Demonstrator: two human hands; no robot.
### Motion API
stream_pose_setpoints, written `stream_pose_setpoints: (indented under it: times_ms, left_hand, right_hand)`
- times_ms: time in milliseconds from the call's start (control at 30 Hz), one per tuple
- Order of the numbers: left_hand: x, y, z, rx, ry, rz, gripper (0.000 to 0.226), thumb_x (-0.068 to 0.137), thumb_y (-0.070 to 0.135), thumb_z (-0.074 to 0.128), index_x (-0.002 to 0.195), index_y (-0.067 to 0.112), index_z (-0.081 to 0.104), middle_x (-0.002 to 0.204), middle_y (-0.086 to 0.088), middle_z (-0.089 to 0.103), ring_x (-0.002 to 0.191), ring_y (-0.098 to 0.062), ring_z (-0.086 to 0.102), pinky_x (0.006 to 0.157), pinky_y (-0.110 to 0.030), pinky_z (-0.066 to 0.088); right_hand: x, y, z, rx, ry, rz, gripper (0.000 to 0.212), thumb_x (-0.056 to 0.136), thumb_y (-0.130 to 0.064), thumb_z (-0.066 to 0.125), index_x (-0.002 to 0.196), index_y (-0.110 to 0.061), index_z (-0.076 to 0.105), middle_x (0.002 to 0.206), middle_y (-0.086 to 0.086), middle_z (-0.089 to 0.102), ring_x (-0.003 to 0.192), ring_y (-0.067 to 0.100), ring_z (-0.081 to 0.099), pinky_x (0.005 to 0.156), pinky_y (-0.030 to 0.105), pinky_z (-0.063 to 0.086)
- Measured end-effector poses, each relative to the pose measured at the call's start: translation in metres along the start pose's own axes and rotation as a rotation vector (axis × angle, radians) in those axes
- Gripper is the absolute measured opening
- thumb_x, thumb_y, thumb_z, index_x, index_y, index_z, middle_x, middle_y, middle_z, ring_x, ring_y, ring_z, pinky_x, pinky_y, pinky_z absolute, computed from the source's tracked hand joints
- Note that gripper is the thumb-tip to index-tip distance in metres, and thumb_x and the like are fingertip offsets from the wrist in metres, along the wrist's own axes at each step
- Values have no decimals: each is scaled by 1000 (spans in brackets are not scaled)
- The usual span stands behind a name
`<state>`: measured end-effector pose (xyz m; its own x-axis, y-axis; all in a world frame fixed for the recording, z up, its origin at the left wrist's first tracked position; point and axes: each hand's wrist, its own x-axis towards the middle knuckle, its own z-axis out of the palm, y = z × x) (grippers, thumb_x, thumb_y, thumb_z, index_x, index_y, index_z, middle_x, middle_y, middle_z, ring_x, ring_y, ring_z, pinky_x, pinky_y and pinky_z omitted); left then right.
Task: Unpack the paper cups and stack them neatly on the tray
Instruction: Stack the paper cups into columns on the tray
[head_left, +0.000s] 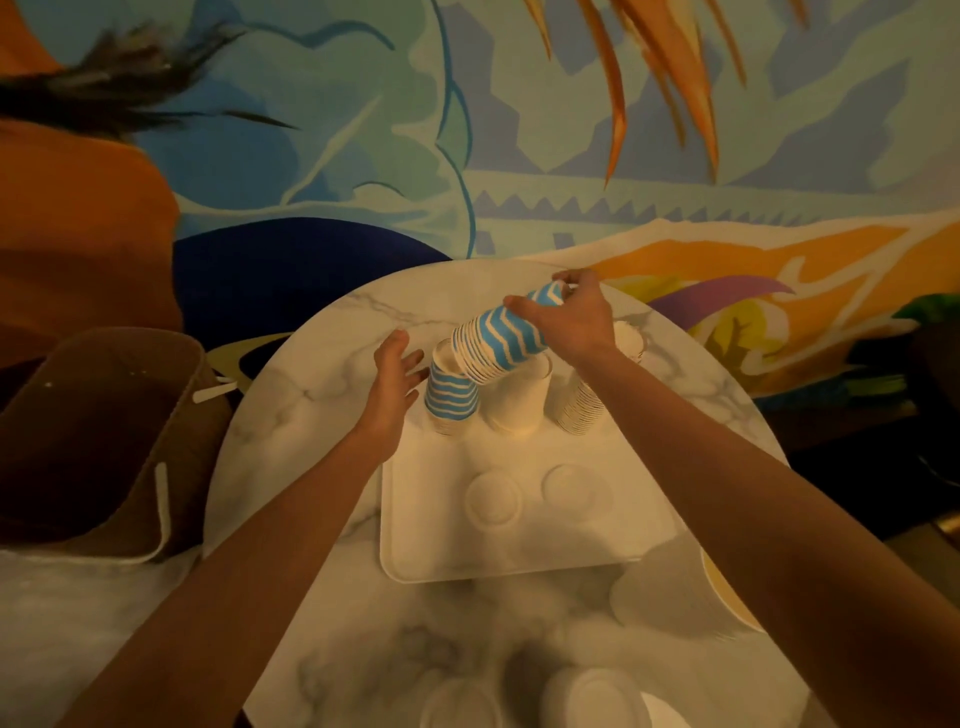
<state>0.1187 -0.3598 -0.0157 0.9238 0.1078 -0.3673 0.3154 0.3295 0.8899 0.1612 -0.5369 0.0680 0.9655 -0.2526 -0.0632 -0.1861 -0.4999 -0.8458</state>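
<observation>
A white tray (519, 551) lies on the round marble table (311, 395). At its far edge stand a blue-and-white striped cup stack (449, 400), a plain white stack (519, 397) and another white stack (576, 408). My right hand (571, 312) grips a tilted nested stack of blue striped cups (498, 338), its open end down-left over the standing striped stack. My left hand (395, 379) is open, fingers straight, just left of the standing striped stack. Two round white lids or cup bases (493, 501) lie on the tray's middle.
A brown paper bag (98, 441) stands open at the table's left. More white cups (592, 696) sit at the near table edge, and a sideways cup stack (727, 597) lies near my right forearm. White cups (631, 338) stand behind my right hand. A painted wall rises behind the table.
</observation>
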Motion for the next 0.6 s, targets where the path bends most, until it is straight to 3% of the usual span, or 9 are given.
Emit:
stream_pose_setpoints:
  times_ms: [200,300,367,467,600]
  left_hand:
    - [0,3,-4,65,9,33,52,97,48,30,145,28,27,149,0,36,116,-15,49,99,-32,31]
    - [-8,11,-2,86,73,159,47,99,41,30,143,25,27,140,-1,47,124,-12,42,98,-26,27]
    - [-15,18,-2,78,54,235,48,94,47,33,139,31,29,132,4,52,125,-5,38,99,-22,24]
    - [-22,27,-5,110,-10,273,55,92,41,49,142,37,26,148,9,31,133,-5,27,104,-26,22]
    - [-24,25,3,160,13,360,69,79,48,44,139,14,39,124,33,39,107,26,36,103,-20,27]
  right_hand:
    - [-12,-22,25,-273,-109,-302,70,68,-42,79,122,-16,44,122,3,56,109,21,54,79,31,41]
    - [-21,-23,36,-376,-176,-440,67,67,-41,79,121,-18,45,122,-1,53,108,19,52,75,29,37]
    - [-25,-19,44,-417,-213,-501,64,67,-41,79,119,-18,49,119,-1,52,109,20,51,77,31,40]
    - [-27,-12,51,-436,-247,-537,64,70,-41,78,124,-19,53,120,2,50,114,21,48,87,37,46]
    - [-26,0,57,-462,-298,-531,67,76,-34,75,136,-20,48,123,8,50,115,25,48,95,34,41]
